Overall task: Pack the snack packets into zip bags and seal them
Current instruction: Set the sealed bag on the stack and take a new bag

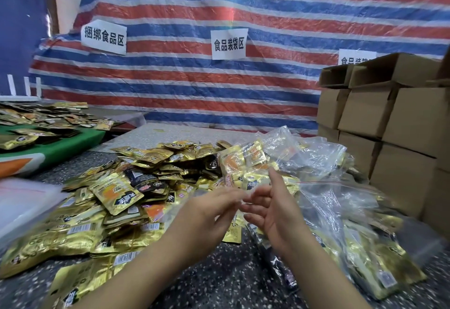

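Note:
A clear zip bag (239, 162) stuffed with gold snack packets stands tilted just beyond my fingertips, against a heap of filled clear bags (341, 211) on the right. My left hand (209, 208) reaches forward with its fingers stretched toward the bag's lower edge; the tips are blurred. My right hand (270, 208) is close beside it, palm turned left, fingers loosely spread, its index finger raised against the bag. Neither hand visibly grips anything. A big heap of loose gold and black snack packets (136, 179) covers the speckled table (219, 279) to the left.
A stack of flat clear zip bags (22, 199) lies at the left edge. Stacked cardboard boxes (389, 118) wall off the right side. A green table (60, 145) with more packets is at the back left. A striped tarp (219, 84) with paper signs hangs behind.

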A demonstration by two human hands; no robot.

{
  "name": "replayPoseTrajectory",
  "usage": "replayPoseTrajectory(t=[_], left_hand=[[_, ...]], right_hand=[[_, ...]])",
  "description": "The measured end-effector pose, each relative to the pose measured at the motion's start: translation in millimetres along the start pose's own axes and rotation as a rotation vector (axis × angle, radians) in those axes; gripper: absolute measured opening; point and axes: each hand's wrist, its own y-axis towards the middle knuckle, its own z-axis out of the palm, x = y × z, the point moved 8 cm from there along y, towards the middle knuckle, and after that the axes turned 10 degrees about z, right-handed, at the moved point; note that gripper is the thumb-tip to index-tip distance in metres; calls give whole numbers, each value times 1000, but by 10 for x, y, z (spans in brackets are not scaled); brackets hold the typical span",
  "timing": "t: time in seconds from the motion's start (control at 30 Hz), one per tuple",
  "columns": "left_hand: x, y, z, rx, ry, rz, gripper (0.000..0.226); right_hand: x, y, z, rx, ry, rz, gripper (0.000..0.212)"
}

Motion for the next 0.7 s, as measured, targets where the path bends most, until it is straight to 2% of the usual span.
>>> replayPoseTrajectory(t=[0.1,0.17,0.2,0.27,0.33,0.37,0.47,0.57,0.7], left_hand=[[-100,34,-8,52,128,133,35],[-112,34,-10,91,167,159,36],[-103,26,0,115,181,152,36],[-49,11,9,132,161,76,43],[48,-18,15,101,50,-75,56],[91,-24,8,67,-5,-139,55],[223,-26,-46,-32,-66,-281,46],[337,-64,-8,-4,-130,-371,33],[380,-91,58,38,-222,-433,36]], right_hand=[[-44,10,-2,-1,-59,44,35],[-39,-2,1,-2,-95,53,17],[-30,-2,-4,-5,-113,46,16],[24,-6,-16,-28,-163,-21,24],[121,-45,-7,-60,-307,-179,35],[168,-86,33,-68,-420,-270,37],[206,-208,220,-30,-655,-453,26],[174,-235,301,14,-739,-501,19],[106,-254,376,97,-872,-493,20]])
